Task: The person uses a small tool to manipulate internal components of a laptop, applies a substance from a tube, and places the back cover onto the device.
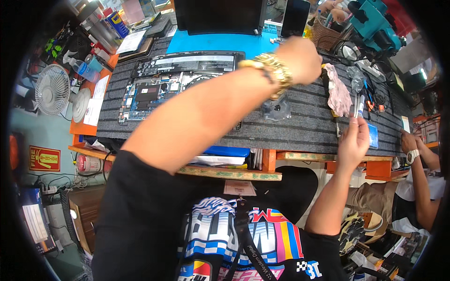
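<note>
My left arm reaches across the bench above an opened laptop base (147, 93), whose battery and blue circuit board lie bare. My left hand (301, 61), with a gold watch on its wrist, is over the far right of the mat; its fingers are turned away and hidden. My right hand (355, 137) is closed, thumb and fingers pinched on a slim silver tool (355, 105) pointing away from me; its exact kind is unclear. A pink cloth (338, 91) lies just beyond that hand, and a blue flat case (372, 136) beside it.
A dark screen (219, 16) stands at the back on a blue mat (187, 43). A clear plastic bag (276, 110) lies mid-bench. Cables and a teal microscope (375, 23) are at the right, a white fan (52, 89) at the left. Another person's hands (412, 143) rest at the right edge.
</note>
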Available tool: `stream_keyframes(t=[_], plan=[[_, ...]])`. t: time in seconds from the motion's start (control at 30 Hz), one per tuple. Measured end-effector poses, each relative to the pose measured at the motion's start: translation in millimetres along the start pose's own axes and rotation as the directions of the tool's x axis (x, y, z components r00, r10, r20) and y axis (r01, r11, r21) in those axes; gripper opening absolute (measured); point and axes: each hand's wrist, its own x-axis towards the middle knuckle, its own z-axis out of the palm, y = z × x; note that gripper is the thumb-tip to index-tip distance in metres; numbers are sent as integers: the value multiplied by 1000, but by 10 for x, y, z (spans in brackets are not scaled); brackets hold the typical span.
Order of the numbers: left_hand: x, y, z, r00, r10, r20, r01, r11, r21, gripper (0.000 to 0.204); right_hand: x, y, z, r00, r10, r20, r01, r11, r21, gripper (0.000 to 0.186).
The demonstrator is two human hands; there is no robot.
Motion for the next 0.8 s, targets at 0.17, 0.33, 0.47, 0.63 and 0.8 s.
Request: stream_keyframes(t=[0.17, 0.33, 0.47, 0.63, 0.8], plan=[[-1054, -618, -807, 906, 346, -244, -338, 938, 73, 36, 59, -703, 409, 978, -90, 189, 81, 995, 55, 35], [-1593, -1279, -847, 930, 175, -322, -184, 983, 2, 22, 439, -949, 1167, 853, -174, 492, 183, 983, 31, 35], [-1690, -1405, -858, 921, 79, -380, -90, 996, -11, 20, 762, -844, 1790, 766, -173, 619, 98, 983, 153, 39], [-1769, -1440, -957, 923, 119, -366, -122, 992, 14, 13, 826, -394, 2044, 672, -208, 711, -6, 959, 285, 42], [-1703, -1553, -968, 907, 176, -382, -154, 984, 87, 11, 813, -194, 1977, 751, -170, 638, 70, 981, 179, 33]])
